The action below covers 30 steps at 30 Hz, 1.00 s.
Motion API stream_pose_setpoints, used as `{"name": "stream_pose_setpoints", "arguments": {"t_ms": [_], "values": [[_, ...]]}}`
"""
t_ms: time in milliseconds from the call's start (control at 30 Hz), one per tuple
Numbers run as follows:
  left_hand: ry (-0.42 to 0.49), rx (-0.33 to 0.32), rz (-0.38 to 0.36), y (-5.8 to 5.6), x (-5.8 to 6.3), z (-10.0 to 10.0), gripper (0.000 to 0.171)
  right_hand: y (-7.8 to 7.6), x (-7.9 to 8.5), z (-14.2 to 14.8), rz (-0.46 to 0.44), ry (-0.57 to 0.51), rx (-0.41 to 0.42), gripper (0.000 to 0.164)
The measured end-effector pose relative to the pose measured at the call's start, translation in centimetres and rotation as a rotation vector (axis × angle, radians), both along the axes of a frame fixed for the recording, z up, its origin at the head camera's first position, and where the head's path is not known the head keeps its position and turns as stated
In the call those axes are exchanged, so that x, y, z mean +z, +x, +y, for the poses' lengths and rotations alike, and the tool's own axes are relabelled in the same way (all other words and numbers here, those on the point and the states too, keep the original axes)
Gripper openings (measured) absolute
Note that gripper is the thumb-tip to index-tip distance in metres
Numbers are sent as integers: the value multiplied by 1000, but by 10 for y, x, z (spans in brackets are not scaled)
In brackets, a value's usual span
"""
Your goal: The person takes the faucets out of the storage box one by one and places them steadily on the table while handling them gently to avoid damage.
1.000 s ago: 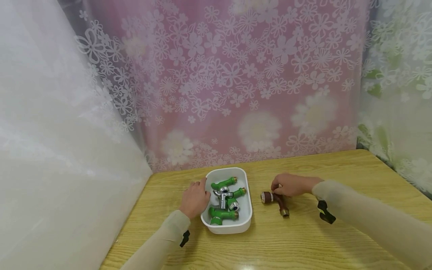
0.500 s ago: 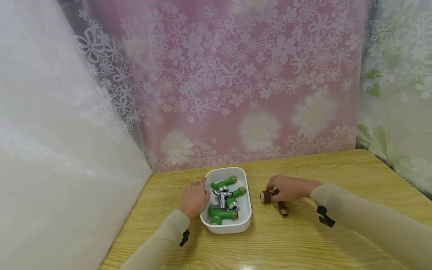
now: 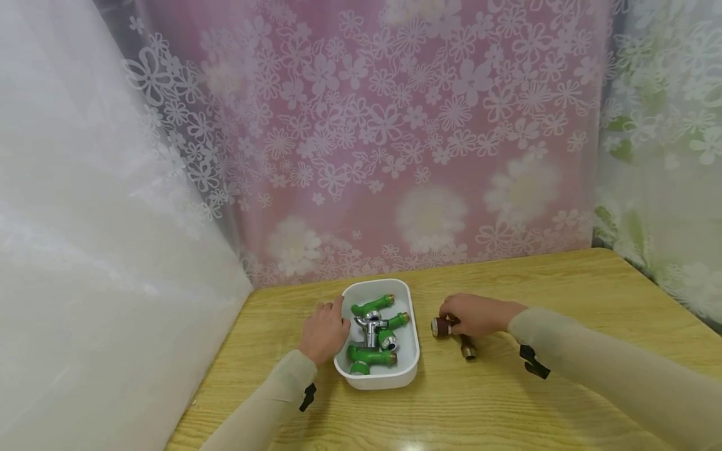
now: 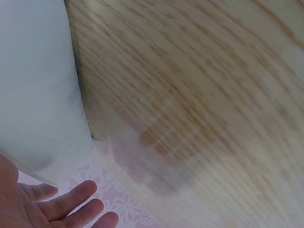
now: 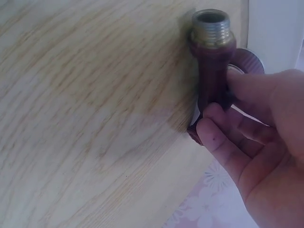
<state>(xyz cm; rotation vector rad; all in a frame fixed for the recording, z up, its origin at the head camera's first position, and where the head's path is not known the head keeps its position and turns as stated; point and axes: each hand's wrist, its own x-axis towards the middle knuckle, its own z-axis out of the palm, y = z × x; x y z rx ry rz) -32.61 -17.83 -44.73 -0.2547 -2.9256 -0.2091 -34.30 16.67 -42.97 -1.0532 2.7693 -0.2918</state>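
Note:
In the head view my right hand (image 3: pixel 479 315) grips a brown tap (image 3: pixel 443 327) to the right of a white plastic tub (image 3: pixel 417 351). The right wrist view shows thumb and fingers round the tap's body (image 5: pixel 212 78), its threaded metal end facing the camera. My left hand (image 3: pixel 325 332) rests at the tub's left rim, and its fingers (image 4: pixel 78 194) look loosely stretched in the left wrist view. Inside the tub lie green taps, one of them (image 3: pixel 372 356) near the front, and a chrome tap (image 3: pixel 370 331) in the middle.
The tub stands on a wood-grain table (image 3: pixel 541 282). A pink flowered curtain (image 3: pixel 417 138) hangs behind its back edge. White sheeting (image 3: pixel 113 263) borders the left, and a pale leaf-patterned curtain (image 3: pixel 665 175) the right.
My right hand has closed round the brown tap and moved slightly left with it, toward the tub. The left hand stays at the rim.

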Motion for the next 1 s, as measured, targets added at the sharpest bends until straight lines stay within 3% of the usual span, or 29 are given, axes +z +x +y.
{"name": "stream_pose_setpoints", "arguments": {"t_ms": [233,1000], "values": [[-5,-1,-9,4,4,2,52,0,1,-6,-13,7,-25,14],[-1,7,-14,3,4,2,52,-5,3,-22,63,30,-15,20]]}}
